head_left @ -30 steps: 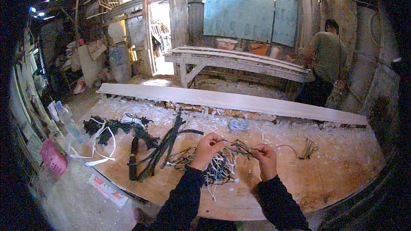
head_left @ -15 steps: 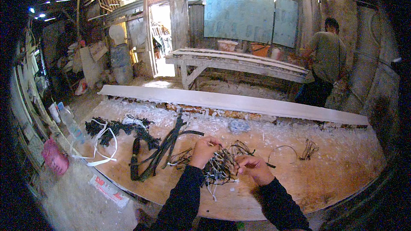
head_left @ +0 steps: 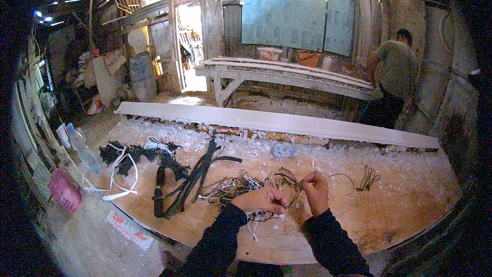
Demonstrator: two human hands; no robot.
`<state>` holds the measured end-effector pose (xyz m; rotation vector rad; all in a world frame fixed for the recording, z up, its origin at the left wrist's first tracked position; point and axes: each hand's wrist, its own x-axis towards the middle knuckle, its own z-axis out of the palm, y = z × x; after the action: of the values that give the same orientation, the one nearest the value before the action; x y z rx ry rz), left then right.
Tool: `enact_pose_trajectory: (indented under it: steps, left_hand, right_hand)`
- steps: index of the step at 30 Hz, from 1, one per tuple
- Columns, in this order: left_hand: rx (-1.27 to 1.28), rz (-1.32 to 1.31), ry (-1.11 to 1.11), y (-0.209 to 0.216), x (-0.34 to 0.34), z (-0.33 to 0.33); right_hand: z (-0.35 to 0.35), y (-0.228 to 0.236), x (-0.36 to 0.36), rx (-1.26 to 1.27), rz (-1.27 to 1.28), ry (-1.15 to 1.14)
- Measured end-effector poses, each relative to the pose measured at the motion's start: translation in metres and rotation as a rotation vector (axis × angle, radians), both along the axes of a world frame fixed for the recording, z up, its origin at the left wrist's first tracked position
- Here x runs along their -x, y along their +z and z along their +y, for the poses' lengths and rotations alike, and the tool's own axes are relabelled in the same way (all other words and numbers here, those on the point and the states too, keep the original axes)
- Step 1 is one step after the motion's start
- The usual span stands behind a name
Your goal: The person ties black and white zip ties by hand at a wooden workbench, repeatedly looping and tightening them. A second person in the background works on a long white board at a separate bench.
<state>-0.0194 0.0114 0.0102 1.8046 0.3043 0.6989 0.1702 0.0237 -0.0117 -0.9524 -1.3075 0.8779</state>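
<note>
A loose tangle of dark and white cords (head_left: pixel 233 185) lies on the wooden tabletop in front of me. My left hand (head_left: pixel 266 200) is over its near right part, thumb and fingers pinched together. My right hand (head_left: pixel 314 191) is raised just to the right, its fingers closed on a thin dark cord (head_left: pixel 294 195). That cord slants down toward the left fingertips, which seem to grip its lower end. Left of the tangle lie long black strips (head_left: pixel 197 179) beside a dark stick-like tool (head_left: pixel 159 197). To the right rests a small bunch of cords (head_left: pixel 367 178).
A long white ledge (head_left: pixel 277 120) crosses the table's far side. Black bundled cords (head_left: pixel 136 156) and a white strap (head_left: pixel 125 169) lie left, near a plastic bottle (head_left: pixel 84 149). A crumpled blue-clear thing (head_left: pixel 285 150) sits at the back. Beyond, a person (head_left: pixel 397 66) stands by a bench (head_left: pixel 287 77).
My left hand has moved right and nearer, off the top of the tangle. The right hand has risen a little, turned upward, with the dark cord now showing between both hands.
</note>
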Motion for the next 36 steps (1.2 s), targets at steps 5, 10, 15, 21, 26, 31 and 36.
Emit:
enact_pose_trajectory:
  steps: [5,10,15,21,26,31,36]
  left_hand:
    - [0.296,-0.052,0.194,0.0,0.012,0.004]
    - [0.218,-0.135,0.814,-0.008,0.015,0.02]
    - [0.083,-0.128,1.177,-0.016,0.026,0.029]
    - [0.055,-0.162,1.278,-0.024,0.026,0.035]
    - [-0.124,-0.046,1.192,-0.021,0.021,0.031]
    - [-0.187,0.116,1.029,-0.021,0.01,0.025]
    - [-0.094,0.089,0.606,-0.018,0.002,0.019]
  right_hand:
    - [0.004,-0.004,-0.004,-0.091,-0.093,-0.189]
    - [0.008,-0.003,-0.005,-0.064,-0.087,-0.069]
    - [-0.014,0.009,0.005,0.157,0.059,0.35]
    - [-0.029,0.019,0.017,0.091,0.015,0.714]
    - [-0.028,0.018,0.013,0.06,-0.022,0.62]
    - [-0.024,0.017,0.009,0.203,0.053,0.453]
    - [-0.014,0.011,0.01,0.137,0.123,0.279]
